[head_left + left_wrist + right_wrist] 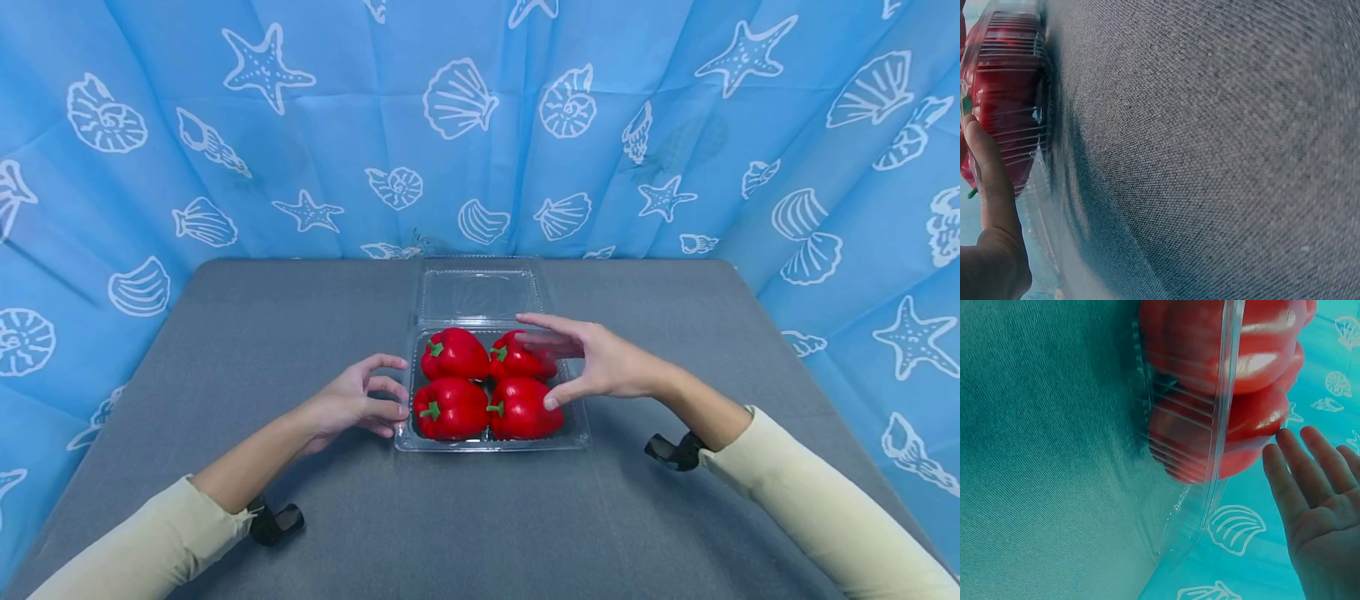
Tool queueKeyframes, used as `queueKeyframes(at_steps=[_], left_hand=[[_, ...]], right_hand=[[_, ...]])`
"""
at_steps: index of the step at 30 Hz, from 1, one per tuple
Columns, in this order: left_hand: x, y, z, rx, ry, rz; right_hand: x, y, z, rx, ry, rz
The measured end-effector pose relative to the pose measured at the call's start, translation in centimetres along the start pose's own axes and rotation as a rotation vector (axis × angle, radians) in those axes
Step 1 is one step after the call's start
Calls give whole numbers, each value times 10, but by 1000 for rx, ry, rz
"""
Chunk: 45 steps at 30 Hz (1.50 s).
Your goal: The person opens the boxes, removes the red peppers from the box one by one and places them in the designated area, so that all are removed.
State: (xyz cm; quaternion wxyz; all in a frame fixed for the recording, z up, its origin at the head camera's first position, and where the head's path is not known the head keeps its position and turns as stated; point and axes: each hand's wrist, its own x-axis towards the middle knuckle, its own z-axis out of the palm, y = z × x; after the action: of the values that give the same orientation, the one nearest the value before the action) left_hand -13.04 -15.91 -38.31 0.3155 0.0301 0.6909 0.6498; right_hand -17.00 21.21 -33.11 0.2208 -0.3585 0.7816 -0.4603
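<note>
Several red bell peppers [452,408] with green stems sit in two rows inside a clear plastic container [491,446], its lid [482,292] folded back. At the container's left side is my left hand [352,402], fingers loosely bent, tips at the rim; the left wrist view has a finger [997,187] along the wall near a pepper [1007,94]. My right hand [600,358] hovers over the right-hand peppers with thumb and fingers spread. In the right wrist view, that hand [1322,506] has extended fingers beside a pepper [1254,419], gripping nothing.
A grey cloth-covered table [300,308] lies under the container. Behind it and at both sides hangs a blue curtain [337,125] with white shells and starfish. Dark bands with a small device, one [276,523] on the left and one [673,452] on the right, are on the wrists.
</note>
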Motion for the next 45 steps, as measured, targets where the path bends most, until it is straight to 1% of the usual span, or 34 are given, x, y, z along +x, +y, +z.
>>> queueKeyframes(at_steps=[10,17,21,26,32,38,45], left_hand=[[-1,1,1,-2,7,-9],[-1,1,1,7,10,-15],[0,0,0,8,12,-15],[0,0,0,15,12,-12],[0,0,0,14,10,-14],[-1,0,0,12,8,-15],[-2,0,0,10,5,-13]], right_hand=[[-6,-5,6,45,-31,-20],[-6,-7,12,31,-68,9],[-5,-6,15,-17,-67,18],[-2,-3,20,-120,-72,1],[0,-2,30,-204,-76,-10],[-1,-3,34,-238,-65,23],[-1,-3,33,-245,-71,16]])
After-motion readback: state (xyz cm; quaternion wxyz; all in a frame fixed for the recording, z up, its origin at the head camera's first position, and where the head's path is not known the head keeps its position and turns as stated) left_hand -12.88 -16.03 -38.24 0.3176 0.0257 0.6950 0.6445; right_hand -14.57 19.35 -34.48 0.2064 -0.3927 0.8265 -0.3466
